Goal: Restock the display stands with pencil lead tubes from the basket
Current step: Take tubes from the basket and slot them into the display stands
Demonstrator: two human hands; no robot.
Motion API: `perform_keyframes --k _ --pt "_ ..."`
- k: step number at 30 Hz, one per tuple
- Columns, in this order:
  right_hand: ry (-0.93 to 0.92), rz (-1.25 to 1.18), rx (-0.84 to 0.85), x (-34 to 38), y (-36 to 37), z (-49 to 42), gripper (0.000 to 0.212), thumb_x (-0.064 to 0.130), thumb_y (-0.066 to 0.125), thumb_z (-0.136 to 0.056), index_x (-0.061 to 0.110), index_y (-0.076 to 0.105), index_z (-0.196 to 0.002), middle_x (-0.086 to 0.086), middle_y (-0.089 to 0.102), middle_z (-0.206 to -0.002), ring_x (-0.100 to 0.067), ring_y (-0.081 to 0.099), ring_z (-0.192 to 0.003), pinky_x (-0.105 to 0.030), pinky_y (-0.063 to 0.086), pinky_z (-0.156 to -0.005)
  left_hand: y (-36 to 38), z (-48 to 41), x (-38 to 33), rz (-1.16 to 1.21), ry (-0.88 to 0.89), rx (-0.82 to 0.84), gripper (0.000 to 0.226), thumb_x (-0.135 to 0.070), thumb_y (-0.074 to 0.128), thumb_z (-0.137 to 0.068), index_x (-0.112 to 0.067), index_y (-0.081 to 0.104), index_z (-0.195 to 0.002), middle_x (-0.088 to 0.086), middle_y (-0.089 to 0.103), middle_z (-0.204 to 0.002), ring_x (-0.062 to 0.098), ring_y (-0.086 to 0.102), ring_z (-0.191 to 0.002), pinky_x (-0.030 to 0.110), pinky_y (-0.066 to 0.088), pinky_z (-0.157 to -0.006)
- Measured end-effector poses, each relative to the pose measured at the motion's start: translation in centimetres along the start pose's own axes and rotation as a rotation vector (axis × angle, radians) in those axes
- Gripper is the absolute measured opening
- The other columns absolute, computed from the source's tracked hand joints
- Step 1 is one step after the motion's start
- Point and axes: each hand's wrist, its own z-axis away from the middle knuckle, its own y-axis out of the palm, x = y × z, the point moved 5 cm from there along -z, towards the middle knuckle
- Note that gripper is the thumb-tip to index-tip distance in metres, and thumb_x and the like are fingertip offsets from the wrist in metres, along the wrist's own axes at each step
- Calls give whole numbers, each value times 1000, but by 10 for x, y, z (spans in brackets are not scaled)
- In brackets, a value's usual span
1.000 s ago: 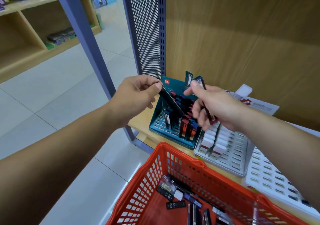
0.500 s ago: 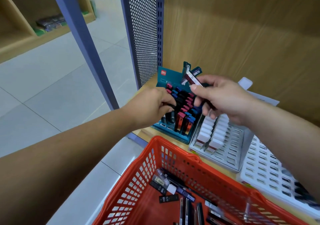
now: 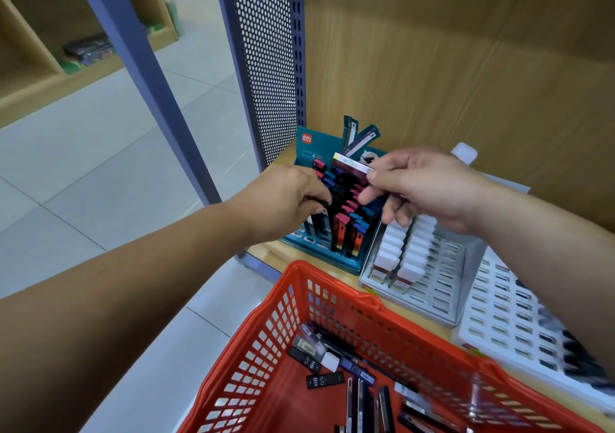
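Head view: two hands (image 3: pixel 286 199) (image 3: pixel 429 186) gripping tubes (image 3: pixel 352 163), three display stands (image 3: pixel 309 139) (image 3: pixel 442 286) (image 3: pixel 499 319), one basket (image 3: pixel 336 281).

Pale tiled floor (image 3: pixel 83 173), wooden back panel (image 3: pixel 466 49), perforated grey-blue upright (image 3: pixel 266 66), wooden shelving (image 3: pixel 40 49) beyond.

We stood in a stationery shop, and its fittings told us so. At the centre of the frame, a teal display stand (image 3: pixel 319 148) with a brand logo held rows of pencil lead tubes (image 3: pixel 341 229), beside a white slotted stand (image 3: pixel 442 286) on a wooden shelf (image 3: pixel 286 261). A red shopping basket (image 3: pixel 279 406) filled the bottom. A perforated metal panel (image 3: pixel 266 66) rose at top centre, and more stocked wooden shelving (image 3: pixel 30 99) stood across a tiled floor (image 3: pixel 83 183) at upper left.
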Motion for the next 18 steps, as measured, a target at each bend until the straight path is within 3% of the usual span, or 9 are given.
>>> perform_keyframes --k 3,6,10,14,16,18 --pt "-30 27 -49 0 -6 2 15 26 74 -95 14 75 -103 -12 72 -72 -19 49 -44 -25 39 -41 4 -1 2 -42 14 19 19 -13 70 -96 -15 78 -113 1 68 -105 17 59 -99 33 49 -87" --pt "-60 28 -99 1 -6 3 16 26 83 -87 14 79 -95 -6 57 -60 -15 41 -44 -24 33 -42 17 -3 -2 -98 13 113 18 -17 73 -95 -16 78 -112 1 61 -104 18 57 -96 38 50 -85" --pt "-126 -16 -126 6 -4 3 15 19 82 -87 8 78 -96 -4 61 -62 -14 48 -47 -26 40 -45 9 -4 -1 33 -127 1 18 -20 83 -87 -20 72 -101 -12 54 -93 -3 52 -75 10 40 -64" --pt "-153 -42 -46 12 4 0 18 19 75 -94 2 72 -93 -8 68 -70 -16 57 -52 -29 46 -48 -8 10 2 222 -319 -202 27 -24 83 -85 -21 57 -93 -7 58 -82 8 56 -64 18 45 -53" --pt "-159 -78 6 17 12 1 15 19 75 -94 6 72 -88 -10 69 -71 -17 59 -54 -27 47 -48 -14 18 -3 319 -342 -226 31 -32 85 -84 -24 60 -100 -5 64 -88 10 63 -69 18 49 -55" --pt "-159 -132 41 23 22 1 16 19 74 -95 11 74 -82 -11 69 -72 -18 60 -54 -26 48 -48 -17 25 -8 423 -342 -198 26 -28 84 -86 -23 67 -105 -6 71 -88 4 66 -68 14 49 -56"
